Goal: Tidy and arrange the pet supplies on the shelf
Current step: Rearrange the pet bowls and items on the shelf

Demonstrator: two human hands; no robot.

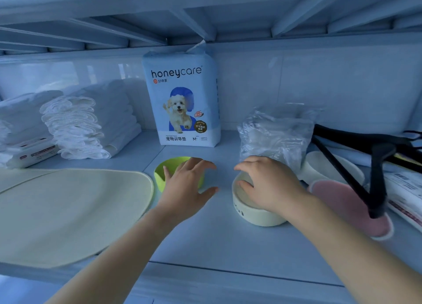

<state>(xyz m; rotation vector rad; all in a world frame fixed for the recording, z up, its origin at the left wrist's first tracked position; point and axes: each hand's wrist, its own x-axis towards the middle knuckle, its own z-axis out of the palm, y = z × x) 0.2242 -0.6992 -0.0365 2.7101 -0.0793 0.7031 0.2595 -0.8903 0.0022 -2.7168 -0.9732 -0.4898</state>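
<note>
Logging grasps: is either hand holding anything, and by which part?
Cannot be told. The left hand lies spread over the green bowl; the right hand has fingers dipped inside the cream bowl, neither plainly gripping.

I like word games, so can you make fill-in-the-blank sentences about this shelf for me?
1. The left hand is over the green bowl, which stands in ____ of the pad pack.
2. The right hand is over the cream bowl, on the green bowl's ____ side.
3. The pad pack shows a picture of a ____.
Missing words: front, right, dog.
</note>
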